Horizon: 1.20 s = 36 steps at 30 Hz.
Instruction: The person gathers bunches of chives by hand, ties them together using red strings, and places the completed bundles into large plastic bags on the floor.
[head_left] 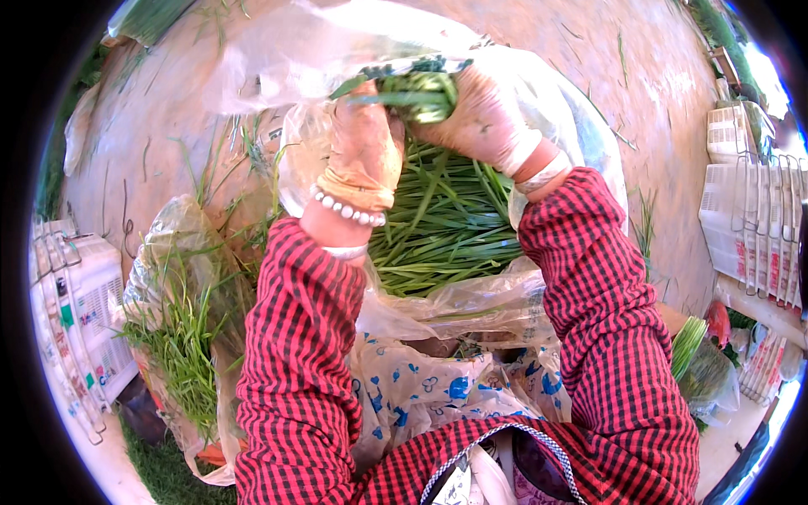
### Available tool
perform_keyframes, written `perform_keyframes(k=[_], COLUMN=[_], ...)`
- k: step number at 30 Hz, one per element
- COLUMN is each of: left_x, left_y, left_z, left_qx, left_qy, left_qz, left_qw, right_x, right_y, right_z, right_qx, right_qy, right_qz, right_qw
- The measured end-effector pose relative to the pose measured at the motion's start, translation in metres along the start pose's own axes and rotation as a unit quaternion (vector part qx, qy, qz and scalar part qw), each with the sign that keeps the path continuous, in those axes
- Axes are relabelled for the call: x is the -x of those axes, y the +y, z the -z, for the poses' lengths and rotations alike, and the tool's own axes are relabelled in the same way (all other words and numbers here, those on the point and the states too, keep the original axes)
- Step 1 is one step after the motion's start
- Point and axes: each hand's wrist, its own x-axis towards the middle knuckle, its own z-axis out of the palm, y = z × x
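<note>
- Red print is borne by the white crates (pixel 749 223) at right, too small to be read
- Blue pictures are printed on the clear plastic sheet (pixel 459 389) nearest the body
- Long green stalks (pixel 446 223) are held in the plastic bag (pixel 484 310)
- Over them, a green bundle (pixel 421 98) is gripped in the closed right hand (pixel 481 116)
- The left hand (pixel 366 145) is set at its left end; whether anything is pinched cannot be told

Gap between checked sleeves (pixel 305 353) over green stalks (pixel 446 219), plastic bag (pixel 178 225) crowding the left, crates (pixel 741 227) far right
</note>
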Motion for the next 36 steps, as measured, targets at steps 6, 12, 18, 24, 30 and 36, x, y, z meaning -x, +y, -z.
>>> perform_keyframes(k=[6, 12, 18, 24, 30, 36], left_x=[-0.013, -0.01, 0.005, 0.033, 0.049, 0.082], left_y=[0.029, 0.001, 0.061, 0.123, 0.12, 0.082], left_z=[0.014, 0.007, 0.005, -0.005, -0.016, -0.003], left_qx=[0.511, 0.146, -0.418, -0.352, -0.33, -0.285], left_qy=[-0.148, -0.103, 0.021, -0.238, -0.212, -0.202], left_qz=[0.198, -0.125, -0.444, -0.301, -0.288, -0.235], left_qw=[0.823, 0.976, 0.792, 0.854, 0.874, 0.907], right_x=[0.013, 0.015, 0.038, 0.128, 0.122, 0.121], right_y=[0.008, 0.01, -0.014, -0.001, 0.008, -0.032], right_z=[0.035, 0.002, 0.022, 0.025, 0.01, 0.009], right_qx=[-0.097, -0.114, -0.071, 0.034, 0.021, 0.057], right_qy=[0.085, 0.12, 0.136, 0.118, 0.159, 0.224], right_qz=[0.042, 0.029, -0.07, -0.118, -0.048, 0.028], right_qw=[0.991, 0.986, 0.986, 0.985, 0.986, 0.972])
